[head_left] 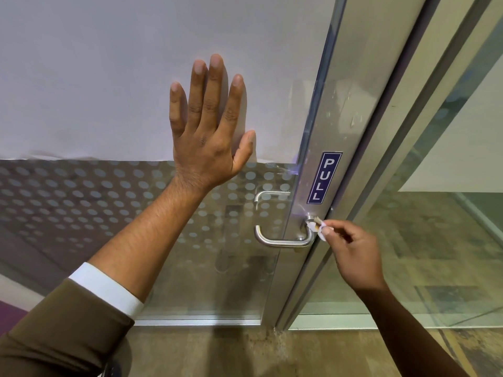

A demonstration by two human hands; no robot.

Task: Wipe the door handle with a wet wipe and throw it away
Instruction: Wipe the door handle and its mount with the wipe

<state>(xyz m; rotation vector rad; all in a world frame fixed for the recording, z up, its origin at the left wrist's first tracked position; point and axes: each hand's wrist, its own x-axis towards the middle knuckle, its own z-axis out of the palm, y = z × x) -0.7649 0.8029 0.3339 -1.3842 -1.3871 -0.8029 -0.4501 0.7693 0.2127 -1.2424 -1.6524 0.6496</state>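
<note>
The left hand (209, 131) lies flat and open against the glass door (109, 91), fingers spread and pointing toward twelve o'clock, the palm pressed where the white frosted film meets the band of grey dots (81, 191). Its forearm is bare up to a white cuff (106, 288) and a brown sleeve (60, 330) at seven o'clock in the view. At about four o'clock from that hand, the right hand (351, 254) is closed in a pinch on a small crumpled wet wipe (321, 229), thumb and forefinger gripping it (the other fingers curl under). The wipe is white with a brownish patch and touches the base of the metal lever door handle (283, 240), right where the handle joins the aluminium door frame (326, 131). The lever itself runs out toward nine o'clock and curls up at its free end. Just above the wipe, at twelve o'clock from it, a blue PULL sticker (324, 177) is stuck upright on the frame. A second handle (269, 195) shows through the glass on the far side. Below the door lies a brownish floor (217, 352).
</note>
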